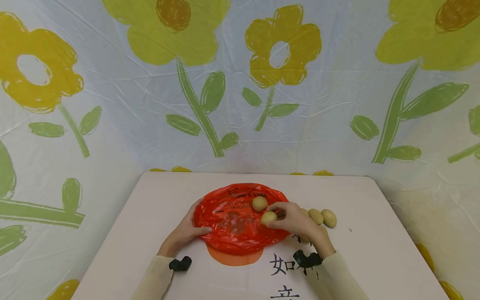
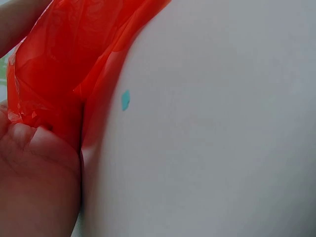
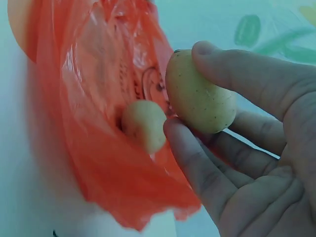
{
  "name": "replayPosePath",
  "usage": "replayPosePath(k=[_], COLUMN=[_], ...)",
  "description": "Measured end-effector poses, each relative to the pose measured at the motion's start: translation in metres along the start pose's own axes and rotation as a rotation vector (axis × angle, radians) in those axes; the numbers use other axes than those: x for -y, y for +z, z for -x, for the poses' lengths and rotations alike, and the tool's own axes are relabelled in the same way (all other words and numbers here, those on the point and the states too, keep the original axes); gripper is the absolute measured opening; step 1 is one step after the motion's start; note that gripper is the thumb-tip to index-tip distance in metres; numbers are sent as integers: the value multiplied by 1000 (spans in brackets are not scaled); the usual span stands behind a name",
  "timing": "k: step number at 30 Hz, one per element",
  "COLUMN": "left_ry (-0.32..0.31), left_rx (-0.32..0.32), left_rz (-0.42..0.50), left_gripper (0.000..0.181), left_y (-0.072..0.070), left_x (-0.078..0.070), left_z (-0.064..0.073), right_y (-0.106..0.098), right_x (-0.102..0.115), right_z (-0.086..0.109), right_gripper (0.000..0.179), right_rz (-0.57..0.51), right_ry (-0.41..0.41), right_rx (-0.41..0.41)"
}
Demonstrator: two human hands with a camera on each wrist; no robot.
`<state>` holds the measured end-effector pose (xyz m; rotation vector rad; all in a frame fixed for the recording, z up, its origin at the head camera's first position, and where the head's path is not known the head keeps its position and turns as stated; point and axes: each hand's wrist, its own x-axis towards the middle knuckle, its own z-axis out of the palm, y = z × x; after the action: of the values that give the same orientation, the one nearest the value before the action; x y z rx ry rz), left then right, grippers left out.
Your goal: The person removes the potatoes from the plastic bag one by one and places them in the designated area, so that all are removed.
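Note:
A red plastic bag [image 1: 240, 246] lies spread with its mouth open at the middle of the table. My left hand [image 1: 186, 228] grips its left edge, thumb over the rim; in the left wrist view the fingers are partly hidden by the red film. Over the bag's right side, my right hand [image 1: 294, 218] pinches a yellowish potato [image 3: 200, 94] between thumb and fingers. Another potato [image 1: 259, 203] rests in the bag, just beyond the held one. Dark printing shows on the bag's inner side.
Several potatoes [image 1: 328, 218] sit on the table [image 1: 378, 254] right of the bag, some partly behind my right hand. Black characters and an orange patch [image 1: 234, 259] mark the tabletop. A flower-patterned cloth [image 1: 322, 125] stands behind and at both sides.

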<state>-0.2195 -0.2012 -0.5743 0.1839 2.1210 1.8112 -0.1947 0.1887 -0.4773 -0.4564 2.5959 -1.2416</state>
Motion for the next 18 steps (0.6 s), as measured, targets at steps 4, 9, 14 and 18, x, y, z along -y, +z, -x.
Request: replayPosePath(k=[4, 9, 14, 18], left_ry=[-6, -11, -14, -20], left_rx=[-2, 1, -9, -16], left_rz=[0, -1, -5, -8], left_gripper=[108, 108, 107, 108], left_y=[0, 0, 0, 1], left_x=[1, 1, 0, 1], left_z=[0, 0, -1, 1], right_y=[-7, -15, -24, -30], right_x=[-6, -16, -25, -34], right_z=[14, 27, 42, 58], right_gripper=[41, 41, 45, 49], right_rz=[-13, -49, -106, -120], right_ry=[36, 41, 59, 79], right_rx=[-68, -136, -208, -273])
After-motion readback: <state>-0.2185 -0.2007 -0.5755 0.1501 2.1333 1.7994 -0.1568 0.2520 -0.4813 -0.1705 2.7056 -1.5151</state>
